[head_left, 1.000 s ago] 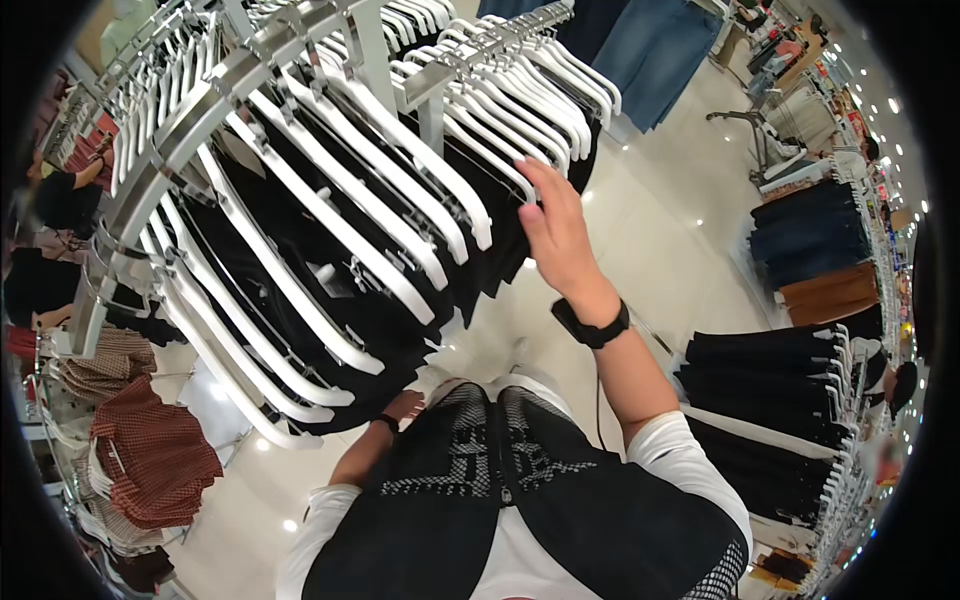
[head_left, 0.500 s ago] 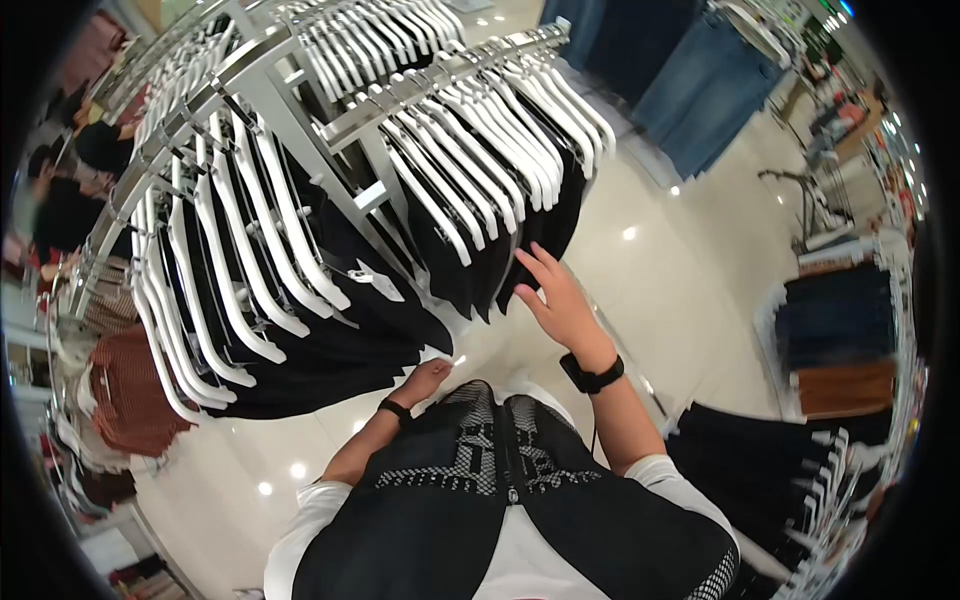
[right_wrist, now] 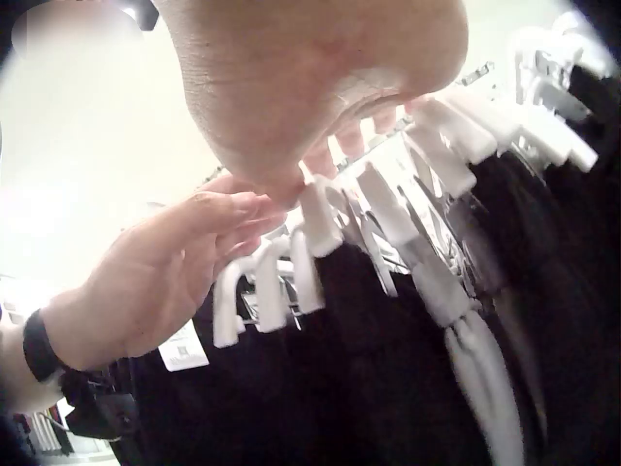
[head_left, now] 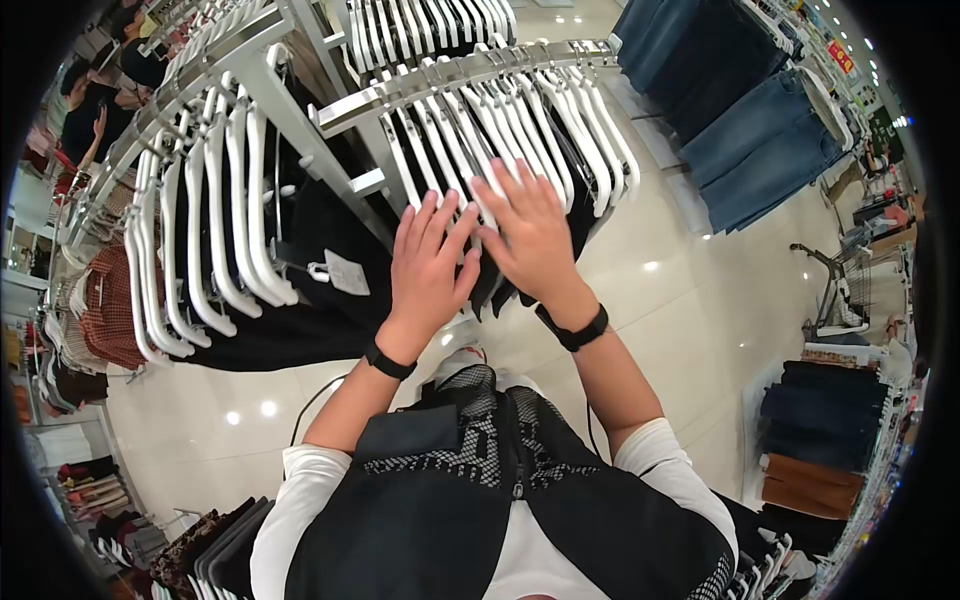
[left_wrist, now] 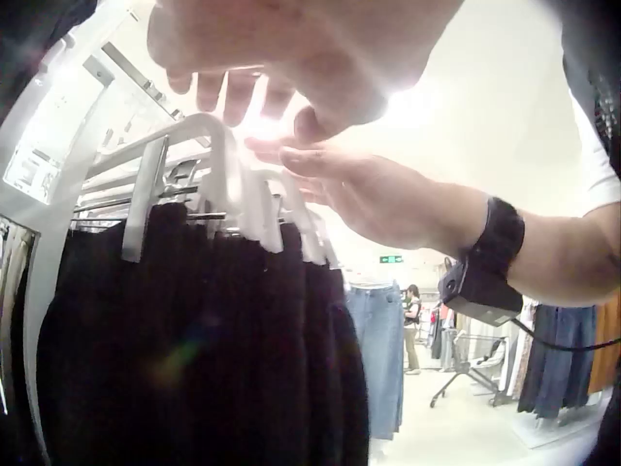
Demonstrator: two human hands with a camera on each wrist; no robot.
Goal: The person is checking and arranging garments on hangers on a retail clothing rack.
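Note:
A row of white hangers (head_left: 500,120) carrying black garments (head_left: 500,290) hangs from a metal rack arm (head_left: 470,70). Both my hands lie on the hanger tops with fingers spread and fairly straight. My left hand (head_left: 428,262) sits to the left of my right hand (head_left: 528,232), and the two nearly touch. In the left wrist view my left hand (left_wrist: 291,44) hovers over the hangers (left_wrist: 218,165) and the black garments (left_wrist: 194,340), with the right hand (left_wrist: 374,194) beside it. The right wrist view shows my right hand (right_wrist: 320,87) and my left hand's fingertips (right_wrist: 247,218) at the hangers (right_wrist: 427,262).
A second rail of white hangers with black clothes (head_left: 200,230) stands to the left, with a paper tag (head_left: 347,272) hanging there. Jeans (head_left: 760,140) hang at the upper right. A metal stand (head_left: 840,290) and dark clothes (head_left: 820,420) sit at the right. People (head_left: 90,110) stand far left. The floor (head_left: 680,300) is glossy.
My left hand rose from near my waist to the hangers. My right hand moved up from the garments' side onto the hanger tops. The head view swung right.

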